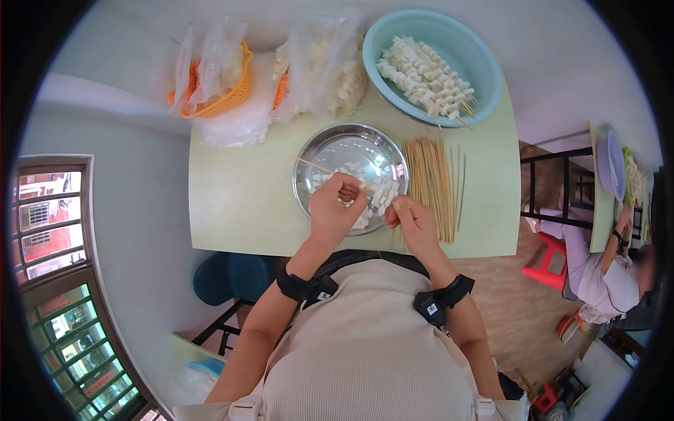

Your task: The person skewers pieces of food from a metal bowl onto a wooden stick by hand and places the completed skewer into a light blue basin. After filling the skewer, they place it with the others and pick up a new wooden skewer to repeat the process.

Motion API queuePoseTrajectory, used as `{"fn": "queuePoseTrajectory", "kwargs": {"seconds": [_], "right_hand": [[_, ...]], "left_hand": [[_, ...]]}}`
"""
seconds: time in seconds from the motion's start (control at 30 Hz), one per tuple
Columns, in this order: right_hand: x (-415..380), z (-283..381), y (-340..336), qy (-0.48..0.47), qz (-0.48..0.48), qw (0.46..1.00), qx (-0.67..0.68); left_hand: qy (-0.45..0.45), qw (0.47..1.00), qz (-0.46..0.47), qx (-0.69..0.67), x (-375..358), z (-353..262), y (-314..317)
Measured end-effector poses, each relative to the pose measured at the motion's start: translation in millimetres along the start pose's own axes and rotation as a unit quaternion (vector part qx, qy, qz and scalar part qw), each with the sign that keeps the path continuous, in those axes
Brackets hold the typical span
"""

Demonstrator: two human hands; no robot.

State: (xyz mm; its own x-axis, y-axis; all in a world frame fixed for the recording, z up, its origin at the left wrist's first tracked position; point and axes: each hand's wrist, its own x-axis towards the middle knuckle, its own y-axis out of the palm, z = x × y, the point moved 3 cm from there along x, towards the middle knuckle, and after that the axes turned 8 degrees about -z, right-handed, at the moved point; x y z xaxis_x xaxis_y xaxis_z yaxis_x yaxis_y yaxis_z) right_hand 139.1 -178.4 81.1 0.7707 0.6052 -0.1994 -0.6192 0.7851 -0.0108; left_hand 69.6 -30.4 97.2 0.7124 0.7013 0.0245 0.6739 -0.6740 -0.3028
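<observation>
Over a round steel bowl (pixel 306 146), my left hand (pixel 338 205) is closed around a thin wooden skewer (pixel 314 165) that points up and to the left. A small white piece (pixel 364 186) shows at its fingertips. My right hand (pixel 414 223) is at the bowl's right rim, fingers pinched together; what they hold, if anything, is too small to make out. Cut white pieces (pixel 384 193) lie in the bowl. Just right of the bowl, many bare skewers (pixel 430 184) lie side by side on the pale green table (pixel 239 203).
A blue basin (pixel 489 77) at the back right holds skewers of white pieces (pixel 421 74). An orange basket (pixel 242 91) and plastic bags (pixel 319 67) stand at the back left. A blue stool (pixel 228 278) is below the left edge. Another person (pixel 604 281) sits far right.
</observation>
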Motion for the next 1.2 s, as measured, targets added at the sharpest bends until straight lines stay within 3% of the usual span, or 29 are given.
{"fn": "queuePoseTrajectory", "kwargs": {"seconds": [0.4,0.5,0.53,0.6,0.63,0.7,0.83,0.9,1.03,1.1,1.2], "right_hand": [[2.3,-0.3,3.9,-0.005,-0.014,1.000,0.012],[3.0,0.2,1.8,-0.005,-0.008,1.000,0.007],[2.3,-3.2,0.1,0.012,-0.022,0.998,0.060],[2.2,-7.7,-6.2,0.030,-0.035,0.993,0.112],[2.4,-9.3,-12.5,0.031,-0.023,0.992,0.121],[2.6,-11.8,-23.2,0.033,-0.013,0.991,0.130],[1.8,-16.5,-39.0,0.047,-0.054,0.979,0.191],[3.7,-18.6,-39.9,0.043,-0.082,0.973,0.214],[2.6,-12.8,-17.9,0.029,-0.042,0.984,0.168],[2.6,-7.8,-7.1,0.048,-0.011,0.985,0.164],[6.8,-6.1,-6.1,0.055,-0.010,0.990,0.132]], "left_hand": [[0.076,0.997,-0.002,0.026,-3.2,-12.8,4.3],[0.044,0.999,0.011,0.025,-3.8,-14.0,4.6],[0.044,0.999,0.011,0.025,-2.8,-16.2,2.9],[0.158,0.983,0.014,0.092,-0.3,-28.8,-3.2],[0.157,0.983,0.014,0.093,3.3,-34.6,-7.9],[0.347,0.891,-0.072,0.285,7.3,-53.1,-18.5],[0.345,0.897,0.020,0.276,7.2,-18.3,-26.3],[0.120,0.981,0.079,0.133,5.8,-3.3,-28.3],[0.080,0.990,0.087,0.070,5.6,-8.8,-16.0],[0.078,0.982,0.162,0.053,2.9,-8.4,-3.2],[0.116,0.972,0.201,0.036,-1.1,-11.6,10.0]]}}
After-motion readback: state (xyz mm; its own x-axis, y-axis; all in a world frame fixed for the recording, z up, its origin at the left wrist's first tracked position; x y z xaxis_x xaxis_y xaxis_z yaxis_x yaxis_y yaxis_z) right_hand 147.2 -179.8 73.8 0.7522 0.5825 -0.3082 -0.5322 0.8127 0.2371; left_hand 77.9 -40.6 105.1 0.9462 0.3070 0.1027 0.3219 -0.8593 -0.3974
